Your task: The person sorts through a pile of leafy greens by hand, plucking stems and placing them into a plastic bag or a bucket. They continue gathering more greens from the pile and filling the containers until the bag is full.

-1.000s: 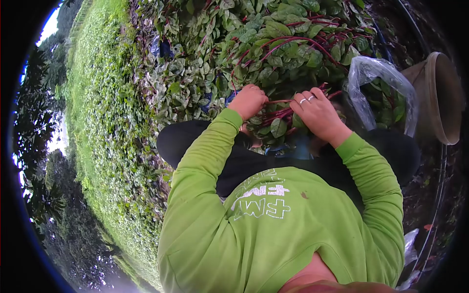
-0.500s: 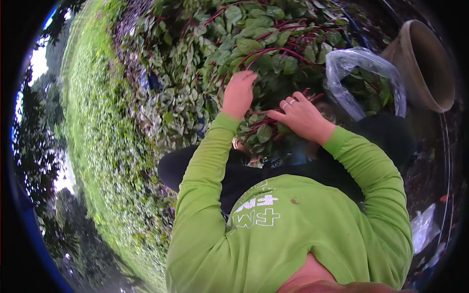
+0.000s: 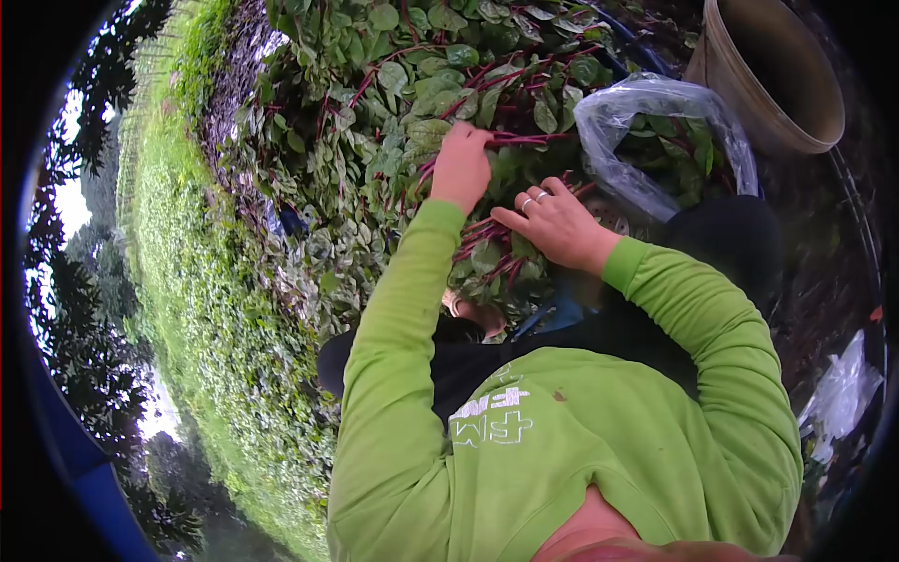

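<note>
My left hand [image 3: 461,169] is closed around red-purple stems [image 3: 529,140] at the near side of a large heap of leafy greens [image 3: 421,84], which look like red-stemmed Malabar spinach. Close by on the right, my right hand [image 3: 557,225], with rings on one finger, curls over a bunch of the same stems [image 3: 510,258]. The bunch lies low in front of my lap, its leaves spreading below the fingers. My right palm and part of the stems under it are hidden.
Right of the heap stands an open clear plastic bag [image 3: 599,122] with leaves inside. Behind it, a tan bucket [image 3: 716,66] leans with its mouth facing right. Crumpled clear plastic [image 3: 843,389] lies at the lower right. Green ground cover [image 3: 215,309] stretches along the left.
The camera view has shifted slightly. Red stems now show extending rightward from my left hand's fingers. My right hand stays at the lower bunch.
</note>
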Tool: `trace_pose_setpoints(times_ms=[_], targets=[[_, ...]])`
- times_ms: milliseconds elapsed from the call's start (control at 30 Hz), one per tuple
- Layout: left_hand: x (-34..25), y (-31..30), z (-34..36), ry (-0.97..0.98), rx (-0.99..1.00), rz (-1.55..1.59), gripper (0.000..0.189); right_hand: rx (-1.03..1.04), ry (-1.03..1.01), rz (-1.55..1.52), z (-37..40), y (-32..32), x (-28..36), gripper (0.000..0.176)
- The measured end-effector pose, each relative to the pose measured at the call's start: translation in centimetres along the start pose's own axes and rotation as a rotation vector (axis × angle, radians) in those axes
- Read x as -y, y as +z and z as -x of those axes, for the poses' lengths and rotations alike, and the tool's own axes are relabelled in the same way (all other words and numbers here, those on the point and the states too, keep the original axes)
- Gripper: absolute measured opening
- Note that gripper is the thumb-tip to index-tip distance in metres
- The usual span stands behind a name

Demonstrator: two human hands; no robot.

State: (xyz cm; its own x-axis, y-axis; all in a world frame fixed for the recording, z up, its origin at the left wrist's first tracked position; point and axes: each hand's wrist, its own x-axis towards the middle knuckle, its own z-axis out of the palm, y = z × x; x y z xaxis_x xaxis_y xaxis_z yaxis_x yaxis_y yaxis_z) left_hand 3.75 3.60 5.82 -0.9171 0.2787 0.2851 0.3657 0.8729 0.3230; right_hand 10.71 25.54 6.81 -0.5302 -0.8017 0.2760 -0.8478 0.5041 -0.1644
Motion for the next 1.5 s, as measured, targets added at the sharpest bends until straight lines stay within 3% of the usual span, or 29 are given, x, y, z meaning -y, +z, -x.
trace_pose_setpoints(times_ms=[67, 167, 267, 467, 567, 667, 767, 867, 1000, 1233, 1400, 1500], targets=[[-0.3, 0.1, 2.1, -0.089, -0.007, 0.081, 0.027, -0.038, 0.042, -0.023, -0.3, 0.1, -0.4, 0.045], [-1.2, 0.0, 4.2, -0.441, 0.081, 0.565, 0.032, -0.117, 0.084, -0.028, -0.9, 0.1, -0.7, 0.042], [-1.2, -1.2, 5.2, -0.365, 0.281, 0.480, 0.038, -0.155, 0.097, -0.035, -1.0, 0.1, -1.0, 0.040], [0.7, -0.7, 7.3, -0.427, 0.353, 0.744, 0.039, -0.194, 0.070, -0.003, -0.9, -0.2, -0.6, 0.039], [0.8, -1.7, 8.6, -0.137, 0.317, 0.424, 0.031, -0.145, 0.082, 0.005, -0.7, -0.2, -0.3, 0.037], [-0.3, -1.1, 8.0, -0.894, 0.490, 1.139, 0.024, -0.068, 0.099, 0.005, -0.7, -0.3, 0.2, 0.030], [-0.7, -0.6, 8.8, -0.910, 0.418, 1.309, 0.023, -0.089, 0.086, 0.016, -0.4, 0.2, 0.3, 0.021], [0.3, -0.6, 9.3, -0.878, 0.297, 1.131, 0.026, 0.013, 0.098, -0.012, 0.1, 0.6, 0.1, 0.018], [1.6, -2.1, 9.8, -0.725, 0.332, 0.796, 0.029, 0.055, 0.110, -0.037, 0.3, 0.1, 0.2, 0.020], [2.6, -0.8, 12.9, -0.920, 0.486, 1.001, 0.029, -0.067, 0.087, -0.011, 0.0, 0.2, 0.0, 0.021], [2.8, -0.4, 13.7, -0.866, 0.482, 0.856, 0.031, -0.236, 0.011, 0.050, -0.3, 0.3, 0.1, 0.018], [2.6, -1.1, 13.6, -0.705, 0.491, 0.729, 0.031, 0.018, 0.088, -0.034, -0.2, 0.8, 0.5, 0.015]])
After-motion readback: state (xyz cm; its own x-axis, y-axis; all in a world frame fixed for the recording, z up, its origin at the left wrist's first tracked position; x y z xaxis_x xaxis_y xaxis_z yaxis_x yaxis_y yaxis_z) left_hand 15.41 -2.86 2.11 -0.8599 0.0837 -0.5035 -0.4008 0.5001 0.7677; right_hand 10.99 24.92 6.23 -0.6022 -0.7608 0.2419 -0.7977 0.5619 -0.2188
